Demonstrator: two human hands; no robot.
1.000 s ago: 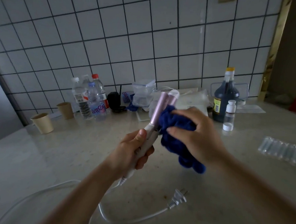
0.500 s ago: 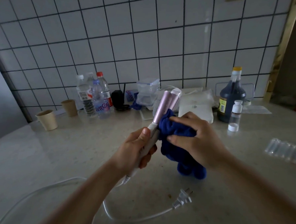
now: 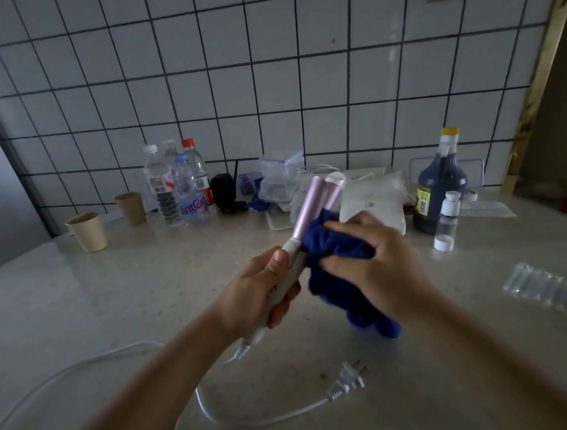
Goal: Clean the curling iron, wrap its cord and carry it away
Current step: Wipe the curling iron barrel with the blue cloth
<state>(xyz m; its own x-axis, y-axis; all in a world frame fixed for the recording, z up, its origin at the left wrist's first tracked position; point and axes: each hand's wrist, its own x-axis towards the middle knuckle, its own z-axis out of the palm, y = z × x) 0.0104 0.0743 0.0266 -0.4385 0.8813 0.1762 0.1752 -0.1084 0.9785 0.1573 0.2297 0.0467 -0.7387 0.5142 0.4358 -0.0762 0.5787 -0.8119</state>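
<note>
My left hand [image 3: 265, 292] grips the white handle of the curling iron [image 3: 312, 206], which points up and away with its pink barrels above my fist. My right hand [image 3: 371, 268] presses a bunched dark blue cloth [image 3: 333, 250] against the lower part of the barrels; the cloth's loose end hangs down near the counter. The iron's white cord [image 3: 238, 416] trails from the handle's base and loops over the counter, ending in a two-pin plug [image 3: 349, 381] lying flat in front of me.
On the pale stone counter [image 3: 89, 319] by the tiled wall stand two paper cups [image 3: 89, 232], water bottles [image 3: 178, 186], clear plastic containers [image 3: 277, 178], a white box [image 3: 371, 203], a dark sauce bottle [image 3: 439, 187] and a small white-capped bottle [image 3: 447, 223]. A strip of clear vials [image 3: 547, 291] lies at right.
My right hand has slid the blue cloth down the barrels toward the handle, leaving more pink barrel bare. The left hand's grip is unchanged; the view has shifted slightly.
</note>
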